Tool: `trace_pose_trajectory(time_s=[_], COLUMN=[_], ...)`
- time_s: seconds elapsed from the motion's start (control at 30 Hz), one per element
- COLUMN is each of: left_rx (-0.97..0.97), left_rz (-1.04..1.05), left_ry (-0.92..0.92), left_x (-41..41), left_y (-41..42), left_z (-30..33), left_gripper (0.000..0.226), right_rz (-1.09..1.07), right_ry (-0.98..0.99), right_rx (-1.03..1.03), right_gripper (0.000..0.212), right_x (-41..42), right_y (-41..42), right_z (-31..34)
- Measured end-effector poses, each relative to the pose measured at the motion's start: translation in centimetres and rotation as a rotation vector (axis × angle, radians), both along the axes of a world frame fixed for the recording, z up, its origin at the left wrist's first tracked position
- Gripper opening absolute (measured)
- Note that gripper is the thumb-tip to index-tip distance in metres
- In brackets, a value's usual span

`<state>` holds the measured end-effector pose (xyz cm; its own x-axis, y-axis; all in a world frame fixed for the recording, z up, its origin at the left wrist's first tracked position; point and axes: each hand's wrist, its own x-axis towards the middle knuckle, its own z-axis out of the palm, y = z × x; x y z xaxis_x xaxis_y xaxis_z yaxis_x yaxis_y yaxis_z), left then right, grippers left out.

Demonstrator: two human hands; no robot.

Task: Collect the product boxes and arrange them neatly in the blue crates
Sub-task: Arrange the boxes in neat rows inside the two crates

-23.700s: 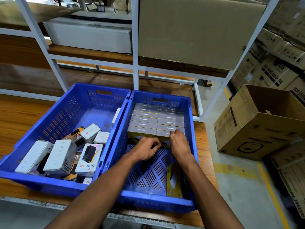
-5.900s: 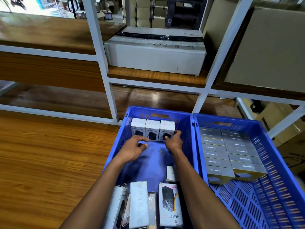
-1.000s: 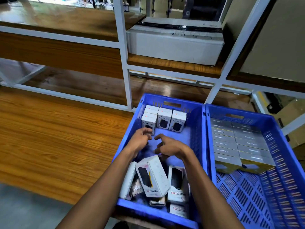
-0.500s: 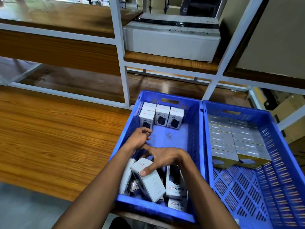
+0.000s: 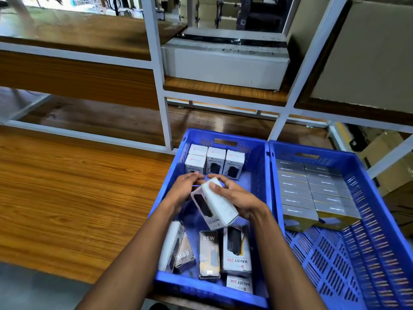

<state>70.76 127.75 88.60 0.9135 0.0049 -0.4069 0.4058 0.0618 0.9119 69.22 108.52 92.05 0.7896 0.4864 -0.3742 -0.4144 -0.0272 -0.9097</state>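
Two blue crates stand side by side on a wooden table. Above the middle of the left crate (image 5: 260, 166), my right hand (image 5: 234, 195) and my left hand (image 5: 184, 189) both grip a white Halley 20K box (image 5: 215, 203), tilted. At that crate's far wall stand several white boxes (image 5: 214, 163) upright in a row. Loose boxes (image 5: 237, 251) lie flat at its near end, among them a dark 65W box (image 5: 209, 253). The right crate (image 5: 380, 198) holds grey boxes (image 5: 312, 189) in two neat columns at its far end.
A white metal rack (image 5: 161, 92) with wooden shelves rises behind the crates, carrying a long white carton (image 5: 225, 66). The wooden table (image 5: 67, 198) stretches to the left. Brown cartons (image 5: 388, 157) sit on the floor at the right.
My right hand has lifted the white box from the loose pile at the crate's near end up to the middle. My left hand has come onto its far end.
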Motion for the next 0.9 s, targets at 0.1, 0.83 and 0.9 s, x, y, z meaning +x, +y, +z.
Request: trace_pose_trajectory(time_s=[0.1, 0.83, 0.9], left_rx=[-0.097, -0.149, -0.069], left_rz=[-0.053, -0.087, -0.098], left_ry=[-0.025, -0.174, -0.144], left_x=[-0.2, 0.6, 0.8], left_y=[-0.3, -0.9, -0.8], left_z=[0.5, -0.6, -1.2], left_gripper=[0.051, 0.045, 0.042], right_rz=[-0.119, -0.580, -0.613], right_ry=[0.035, -0.096, -0.178], right_rx=[0.091, 0.221, 0.088], right_gripper=[0.058, 0.045, 0.046], right_x=[0.5, 2.6, 2.8], right_y=[0.4, -0.9, -0.7], right_z=[-0.7, -1.7, -2.2])
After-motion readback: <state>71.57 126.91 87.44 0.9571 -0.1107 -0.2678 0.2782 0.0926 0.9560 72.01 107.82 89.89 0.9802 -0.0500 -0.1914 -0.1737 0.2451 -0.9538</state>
